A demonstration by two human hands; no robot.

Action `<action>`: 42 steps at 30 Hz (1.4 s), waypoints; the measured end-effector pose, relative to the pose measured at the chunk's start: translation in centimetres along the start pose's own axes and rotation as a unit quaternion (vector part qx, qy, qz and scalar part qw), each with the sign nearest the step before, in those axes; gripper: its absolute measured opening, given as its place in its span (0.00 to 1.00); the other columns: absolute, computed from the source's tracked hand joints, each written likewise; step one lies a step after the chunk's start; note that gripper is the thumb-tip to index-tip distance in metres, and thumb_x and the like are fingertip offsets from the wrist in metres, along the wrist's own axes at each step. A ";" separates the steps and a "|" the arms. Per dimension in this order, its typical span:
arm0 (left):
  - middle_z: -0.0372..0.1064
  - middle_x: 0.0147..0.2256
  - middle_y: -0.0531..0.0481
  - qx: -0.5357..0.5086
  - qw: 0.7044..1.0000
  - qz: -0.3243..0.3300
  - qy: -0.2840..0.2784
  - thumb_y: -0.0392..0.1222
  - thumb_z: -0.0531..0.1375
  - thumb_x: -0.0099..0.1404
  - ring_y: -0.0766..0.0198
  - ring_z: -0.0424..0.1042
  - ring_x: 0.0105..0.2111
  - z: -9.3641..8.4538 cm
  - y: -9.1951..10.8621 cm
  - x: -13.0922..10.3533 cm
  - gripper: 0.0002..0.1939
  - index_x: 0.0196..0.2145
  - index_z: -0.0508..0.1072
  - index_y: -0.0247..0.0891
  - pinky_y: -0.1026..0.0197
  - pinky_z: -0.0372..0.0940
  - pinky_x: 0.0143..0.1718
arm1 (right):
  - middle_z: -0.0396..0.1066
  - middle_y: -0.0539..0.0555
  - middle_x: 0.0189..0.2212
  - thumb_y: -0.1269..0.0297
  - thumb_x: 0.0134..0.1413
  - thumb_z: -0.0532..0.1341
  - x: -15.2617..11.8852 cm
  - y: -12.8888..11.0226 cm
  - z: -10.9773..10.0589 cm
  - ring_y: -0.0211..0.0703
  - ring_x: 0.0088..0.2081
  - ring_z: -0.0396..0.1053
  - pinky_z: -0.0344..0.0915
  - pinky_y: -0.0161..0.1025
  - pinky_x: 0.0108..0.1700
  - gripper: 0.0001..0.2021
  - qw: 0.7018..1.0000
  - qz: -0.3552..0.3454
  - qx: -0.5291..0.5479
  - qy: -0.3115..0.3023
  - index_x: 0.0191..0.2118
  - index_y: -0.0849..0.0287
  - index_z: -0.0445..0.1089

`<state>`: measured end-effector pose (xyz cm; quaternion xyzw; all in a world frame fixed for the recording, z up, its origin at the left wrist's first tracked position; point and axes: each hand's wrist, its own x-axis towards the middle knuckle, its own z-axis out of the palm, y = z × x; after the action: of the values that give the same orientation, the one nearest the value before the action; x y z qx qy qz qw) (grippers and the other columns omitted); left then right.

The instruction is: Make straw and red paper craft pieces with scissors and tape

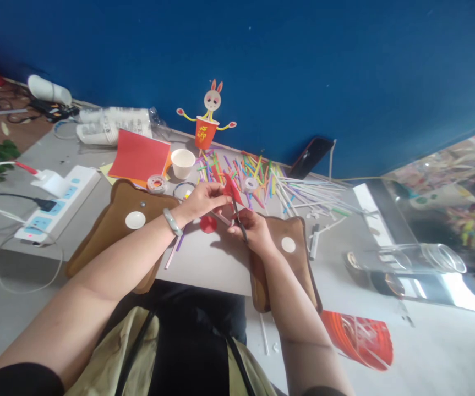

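Observation:
Near the middle of the table, my left hand [204, 201] pinches a small piece of red paper [233, 190]. My right hand [254, 230] grips a pair of scissors [240, 220], whose blades meet the red paper. Below my fingers a red paper disc [208, 224] lies on the table. Two brown bear-shaped mats lie under my arms, the left mat [100, 242] and the right mat [290, 275]. A white disc [135, 220] rests on the left mat, another white disc [288, 245] on the right one.
Behind my hands lie many coloured straws [262, 176], a white paper cup [183, 163], tape [157, 183] and red paper sheets [140, 158]. A rabbit figure in a red cup [206, 132] stands by the wall. At left is a power strip [59, 203]; at right, a glass [410, 257].

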<state>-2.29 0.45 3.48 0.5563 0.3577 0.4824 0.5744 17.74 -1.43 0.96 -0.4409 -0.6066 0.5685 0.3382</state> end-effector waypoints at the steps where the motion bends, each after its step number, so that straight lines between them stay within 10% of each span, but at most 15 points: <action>1: 0.65 0.23 0.55 0.003 1.000 -0.001 0.001 0.44 0.63 0.59 0.72 0.67 0.20 0.0 0.1 0.0 0.10 0.28 0.70 0.34 0.68 0.62 0.22 | 0.69 0.48 0.20 0.49 0.33 0.76 0.0 0.1 -0.1 0.37 0.20 0.63 0.59 0.34 0.21 0.24 1.000 -0.003 -0.006 -0.002 0.32 0.59 0.71; 42: 0.64 0.20 0.57 -0.002 1.000 -0.003 0.007 0.37 0.61 0.57 0.72 0.67 0.19 -0.3 0.1 0.0 0.06 0.25 0.67 0.35 0.70 0.61 0.21 | 0.71 0.48 0.20 0.49 0.32 0.76 -0.3 -0.4 -0.3 0.39 0.21 0.68 0.61 0.34 0.23 0.26 0.999 0.006 -0.038 0.004 0.34 0.58 0.68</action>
<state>-2.62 0.51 3.58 0.5509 0.3626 0.4850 0.5743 18.12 -1.59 1.44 -0.4595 -0.6241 0.5449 0.3202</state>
